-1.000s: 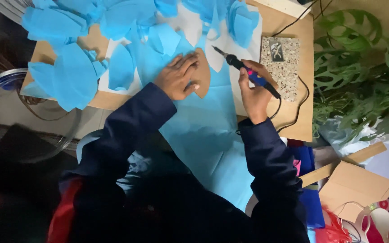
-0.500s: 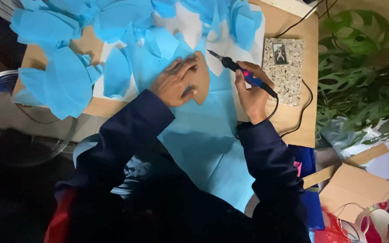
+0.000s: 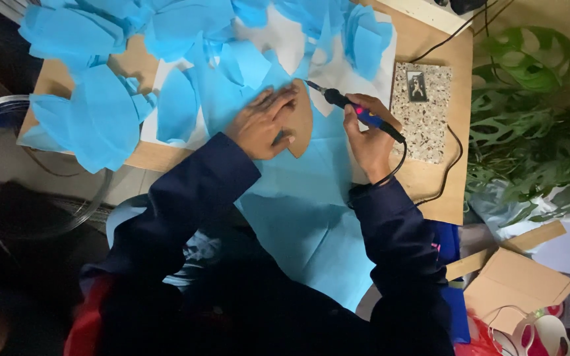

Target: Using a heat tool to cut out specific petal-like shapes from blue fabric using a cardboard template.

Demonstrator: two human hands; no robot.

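My left hand (image 3: 264, 122) presses flat on a brown cardboard template (image 3: 300, 120) that lies on a long sheet of blue fabric (image 3: 305, 211). My right hand (image 3: 368, 134) grips a corded pen-shaped hot cutting tool (image 3: 354, 113) with a pink and blue handle. Its metal tip touches the fabric at the template's upper right edge. The tool's black cord (image 3: 446, 178) loops off to the right across the wooden board (image 3: 440, 191).
Several cut blue fabric pieces (image 3: 103, 115) lie piled at the left and top of the board. A speckled stone slab (image 3: 420, 112) sits right of my right hand. Green plant leaves (image 3: 529, 125) stand at the right, cardboard pieces (image 3: 516, 283) lie on the floor, and a clear bowl (image 3: 8, 165) is at the left.
The view has shifted slightly. My right hand has moved the tool tip up along the template's right edge, while my left hand stays pressed on the template.
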